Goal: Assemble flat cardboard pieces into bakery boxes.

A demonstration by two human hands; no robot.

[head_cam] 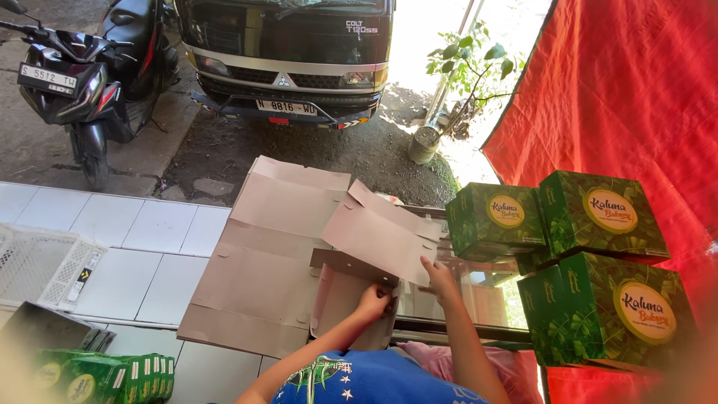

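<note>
both hands are on the half-folded cardboard box (359, 254): left hand (372, 303) clenched on its lower edge, right hand (440, 278) pinching the raised flap (381, 232) just above that grip. Flap probably creases crooked if either grip slips

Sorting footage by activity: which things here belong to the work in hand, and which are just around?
In hand: left hand, right hand, folded brown box, flat brown cardboard.

Around: finished green boxes, white crate, motorbike, truck, red cloth.
</note>
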